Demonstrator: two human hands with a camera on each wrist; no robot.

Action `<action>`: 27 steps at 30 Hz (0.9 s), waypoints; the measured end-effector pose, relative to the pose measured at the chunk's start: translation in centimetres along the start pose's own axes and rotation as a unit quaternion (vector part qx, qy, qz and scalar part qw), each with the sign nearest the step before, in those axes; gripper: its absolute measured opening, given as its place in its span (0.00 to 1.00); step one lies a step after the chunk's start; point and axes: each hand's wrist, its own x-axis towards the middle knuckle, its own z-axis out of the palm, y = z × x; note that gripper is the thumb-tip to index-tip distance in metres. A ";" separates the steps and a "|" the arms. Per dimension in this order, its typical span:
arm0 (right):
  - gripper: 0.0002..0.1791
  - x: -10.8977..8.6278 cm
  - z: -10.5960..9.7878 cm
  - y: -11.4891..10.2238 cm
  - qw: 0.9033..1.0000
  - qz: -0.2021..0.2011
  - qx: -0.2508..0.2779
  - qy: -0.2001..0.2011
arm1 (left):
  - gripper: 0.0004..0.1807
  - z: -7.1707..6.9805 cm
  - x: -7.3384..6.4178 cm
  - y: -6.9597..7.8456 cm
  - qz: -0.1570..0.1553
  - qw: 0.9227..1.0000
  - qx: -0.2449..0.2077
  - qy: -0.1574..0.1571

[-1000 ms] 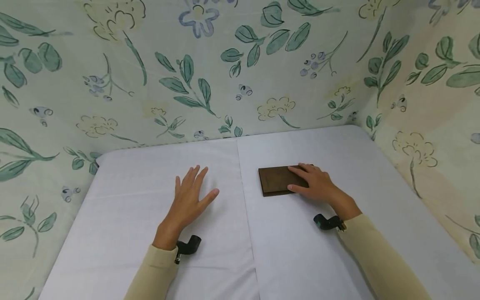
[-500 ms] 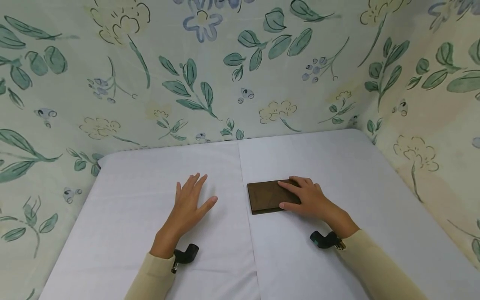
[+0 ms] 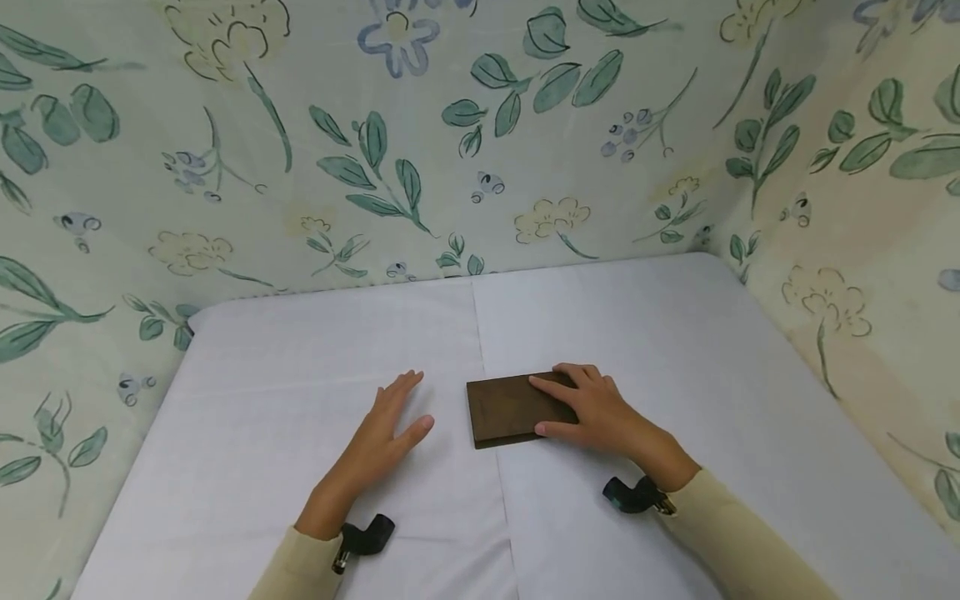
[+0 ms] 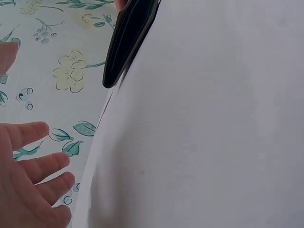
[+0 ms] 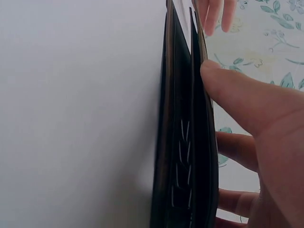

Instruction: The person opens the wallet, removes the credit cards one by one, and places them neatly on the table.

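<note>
A dark brown wallet (image 3: 504, 412) lies flat near the middle of the cloth, its long side running left to right. My right hand (image 3: 603, 412) spans its right end, thumb at the near edge and the other fingers over the top and far edge. The right wrist view looks into the side of the wallet (image 5: 202, 147), where dark layers and pale-edged slots stand slightly apart. Left of the wallet, my left hand (image 3: 381, 446) hovers palm inward, fingers extended and holding nothing. Its spread fingers also show in the left wrist view, apart from the wallet (image 4: 130, 40).
White cloth (image 3: 300, 358) with a seam down its middle covers the table. Floral fabric walls stand behind it (image 3: 420, 150) and along the right side (image 3: 862, 250). A black wrist camera sits on each wrist, the left one (image 3: 367, 535) and the right one (image 3: 630, 496).
The right hand has brought the wallet left and nearer to the body, from the right half onto the middle seam. The left hand has lowered slightly and turned its palm more towards the wallet.
</note>
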 end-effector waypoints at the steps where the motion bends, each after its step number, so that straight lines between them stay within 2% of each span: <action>1: 0.37 0.0 0.1 -0.2 1.000 -0.001 -0.004 0.001 | 0.35 0.0 -0.1 -0.1 0.002 1.000 -0.008 -0.002; 9: 0.37 -0.1 0.5 -1.2 1.000 -0.012 -0.020 0.020 | 0.37 0.6 -1.1 -0.1 0.021 0.999 -0.048 -0.011; 17: 0.37 0.0 1.3 -2.6 0.999 -0.017 -0.038 0.018 | 0.43 1.6 -1.6 -0.6 0.038 0.997 -0.053 -0.028; 23: 0.37 0.0 1.5 -3.6 0.999 -0.015 -0.041 0.017 | 0.48 2.0 -1.6 -0.8 0.043 0.998 -0.036 -0.043; 27: 0.37 0.0 1.6 -4.3 0.998 -0.027 -0.050 0.024 | 0.49 2.2 -1.3 -0.9 0.076 0.996 -0.018 -0.046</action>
